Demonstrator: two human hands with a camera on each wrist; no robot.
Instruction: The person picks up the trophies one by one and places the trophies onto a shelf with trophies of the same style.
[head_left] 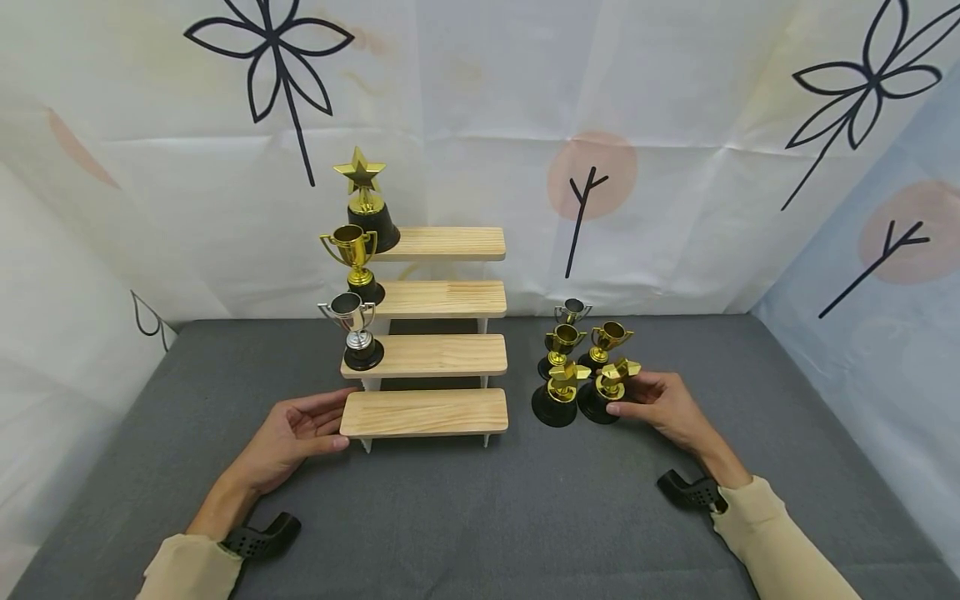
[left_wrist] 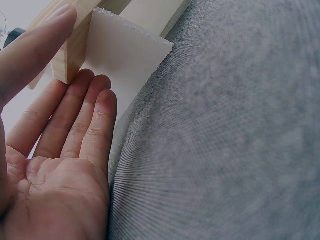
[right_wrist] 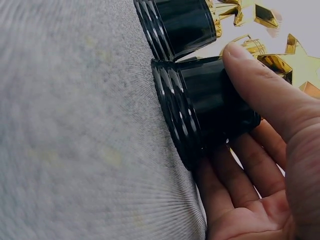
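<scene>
Your left hand (head_left: 300, 429) is at the left end of the lowest board of the wooden stepped stand (head_left: 423, 414), near the middle of the grey desk (head_left: 450, 525). From the head view alone you cannot tell how those fingers lie, but the left wrist view shows them straight, palm exposed and thumb held apart, the fingertips up against the board's end; it also shows the white side support (left_wrist: 130, 55) beneath the board, which the head view mostly hides. Over on the right, your right hand (head_left: 663, 408) pinches the near right star trophy (head_left: 602, 398) by its black base. The right wrist view makes the grip plain, with your thumb on one side of the base and your fingers round the other, and it shows the ridged rim of that base at the desk surface. Only the head view gives you the whole group: another star trophy (head_left: 555, 407) just to the left, two gold cups (head_left: 606, 337) behind the pair, and a small silver cup (head_left: 573, 312) at the far side. It also shows the left ends of the upper boards, carrying a tall star trophy (head_left: 371, 218) on the farthest, a gold cup trophy (head_left: 361, 271) next, then a silver cup trophy (head_left: 362, 340).
</scene>
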